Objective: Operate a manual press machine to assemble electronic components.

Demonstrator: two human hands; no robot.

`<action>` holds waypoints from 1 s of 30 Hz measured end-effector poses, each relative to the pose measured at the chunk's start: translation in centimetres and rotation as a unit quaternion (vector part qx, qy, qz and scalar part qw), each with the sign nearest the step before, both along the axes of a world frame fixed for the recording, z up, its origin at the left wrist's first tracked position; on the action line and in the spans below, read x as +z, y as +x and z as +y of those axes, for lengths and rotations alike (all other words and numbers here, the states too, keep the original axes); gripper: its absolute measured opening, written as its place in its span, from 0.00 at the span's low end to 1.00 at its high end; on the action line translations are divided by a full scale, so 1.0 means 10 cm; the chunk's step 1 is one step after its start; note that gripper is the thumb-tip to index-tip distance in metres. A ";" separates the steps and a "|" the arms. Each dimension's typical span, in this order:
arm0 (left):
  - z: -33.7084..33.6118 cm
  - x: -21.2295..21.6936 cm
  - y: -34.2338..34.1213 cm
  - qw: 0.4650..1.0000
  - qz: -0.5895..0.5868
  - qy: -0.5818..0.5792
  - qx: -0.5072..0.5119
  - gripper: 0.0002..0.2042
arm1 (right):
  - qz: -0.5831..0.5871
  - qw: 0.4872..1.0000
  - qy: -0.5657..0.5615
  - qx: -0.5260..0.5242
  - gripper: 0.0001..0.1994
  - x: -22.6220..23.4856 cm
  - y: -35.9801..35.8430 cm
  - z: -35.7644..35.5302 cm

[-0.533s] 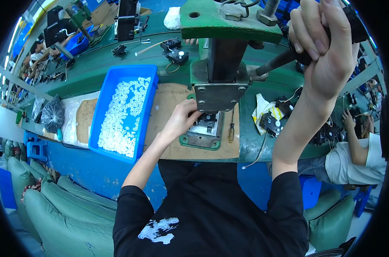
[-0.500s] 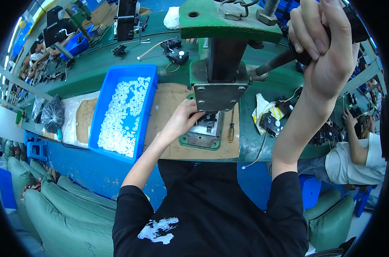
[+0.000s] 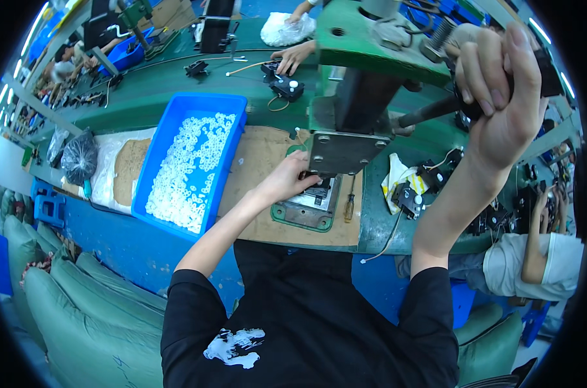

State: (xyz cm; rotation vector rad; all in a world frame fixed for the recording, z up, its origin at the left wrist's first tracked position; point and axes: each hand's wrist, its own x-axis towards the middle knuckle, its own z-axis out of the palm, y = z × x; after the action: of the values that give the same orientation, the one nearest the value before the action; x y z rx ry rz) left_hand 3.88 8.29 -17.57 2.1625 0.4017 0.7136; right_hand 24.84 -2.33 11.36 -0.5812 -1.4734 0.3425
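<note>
In front of me stands a green hand press (image 3: 384,57) with a dark metal ram block (image 3: 345,152). My right hand (image 3: 503,94) is raised at the upper right, its fingers wrapped round the dark grip of the press lever (image 3: 429,111). Under the ram block, my left hand (image 3: 288,178) has its fingers closed at a small black part (image 3: 318,189). That part sits on the bright metal fixture of the press base (image 3: 303,218); the fingers and ram partly hide it.
A blue tray (image 3: 231,158) of small white plastic pieces lies left of the press. Right of the base is a screwdriver (image 3: 349,208), then a yellow-and-white cloth (image 3: 395,173) and black assemblies (image 3: 406,199) with wires. Another person's hand (image 3: 295,57) reaches in across the bench.
My view has shifted slightly. Both my hands keep their places at the part and the lever. Across the bench, another person's hands have come in at a black assembly and a white bag.
</note>
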 end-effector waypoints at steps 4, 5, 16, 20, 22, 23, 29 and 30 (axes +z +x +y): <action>-0.06 -0.13 0.00 0.996 -0.072 0.028 0.036 0.10 | -0.015 1.000 -0.007 0.015 0.13 0.01 0.08 0.01; -0.04 -0.17 -0.01 0.996 -0.068 0.031 0.041 0.10 | -0.029 0.999 -0.002 0.021 0.13 0.02 0.15 0.03; -0.08 -0.15 -0.16 0.994 -0.102 0.014 0.039 0.29 | -0.003 0.871 -0.207 0.444 0.16 0.32 0.15 -0.30; -0.07 -0.28 -0.26 0.994 -0.102 -0.032 0.039 0.36 | -0.442 0.778 -0.351 0.275 0.23 -0.30 -0.43 -0.79; -0.07 -0.24 -0.14 0.994 -0.101 -0.005 0.029 0.36 | -0.553 0.779 -0.273 0.110 0.23 -0.76 -0.60 -1.03; -0.06 -0.23 -0.09 0.995 -0.097 0.032 0.020 0.37 | -0.557 0.772 -0.289 0.103 0.23 -0.78 -0.62 -1.09; -0.03 -0.37 -0.08 0.988 -0.150 0.025 0.015 0.35 | -0.638 0.751 -0.139 0.094 0.23 -1.12 -0.64 -0.99; -0.04 -0.39 -0.13 0.988 -0.148 0.044 0.032 0.34 | -0.640 0.750 -0.136 0.098 0.23 -1.12 -0.61 -0.98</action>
State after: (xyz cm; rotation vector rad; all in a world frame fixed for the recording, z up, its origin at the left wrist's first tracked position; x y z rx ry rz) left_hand 2.58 7.89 -21.46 2.0887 0.2868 1.0887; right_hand 18.71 -12.09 0.17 -0.9843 -2.8707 0.3219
